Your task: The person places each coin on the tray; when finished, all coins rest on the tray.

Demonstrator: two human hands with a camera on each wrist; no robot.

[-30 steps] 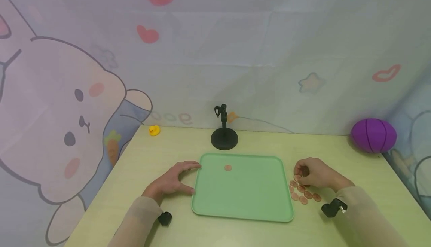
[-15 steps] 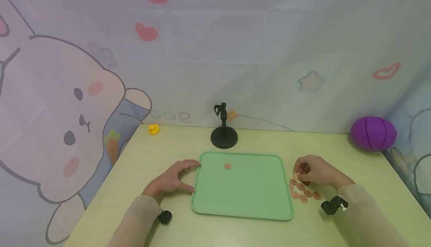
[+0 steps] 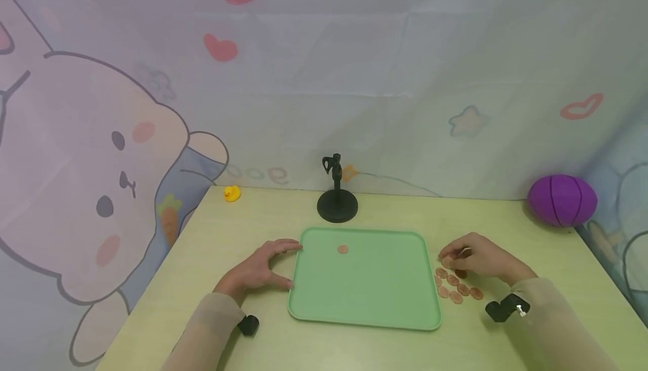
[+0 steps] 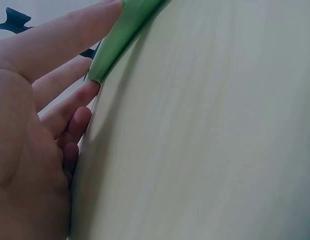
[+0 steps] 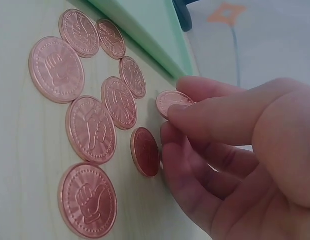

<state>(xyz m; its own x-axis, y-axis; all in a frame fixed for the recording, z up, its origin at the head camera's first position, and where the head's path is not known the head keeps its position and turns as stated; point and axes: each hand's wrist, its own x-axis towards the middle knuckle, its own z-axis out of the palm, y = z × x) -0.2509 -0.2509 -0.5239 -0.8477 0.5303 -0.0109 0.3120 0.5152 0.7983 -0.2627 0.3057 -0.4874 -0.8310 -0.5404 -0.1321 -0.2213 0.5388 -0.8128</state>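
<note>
My right hand (image 3: 473,257) pinches a copper-coloured coin (image 5: 170,101) between thumb and fingertips, just off the right side of the green tray (image 3: 364,309). Below and beside it, several more copper coins (image 5: 89,130) lie flat on the table, with a thumbs-up design on their faces. One coin (image 5: 145,152) lies right under the curled lower fingers. A single coin (image 3: 342,249) rests on the tray near its back left. My left hand (image 3: 255,270) is spread at the tray's left edge, fingertips and thumb touching the rim, with fingers nearly straight.
Behind the tray stands a black stand with a round base (image 3: 337,207). A yellow toy duck (image 3: 232,193) sits at the table's back left corner, a purple ball (image 3: 562,200) at the back right. A patterned cloth (image 3: 329,78) hangs behind the table.
The right hand's fingers have closed on a coin at the back of the group and raised it slightly. The left hand stays at the tray's edge.
</note>
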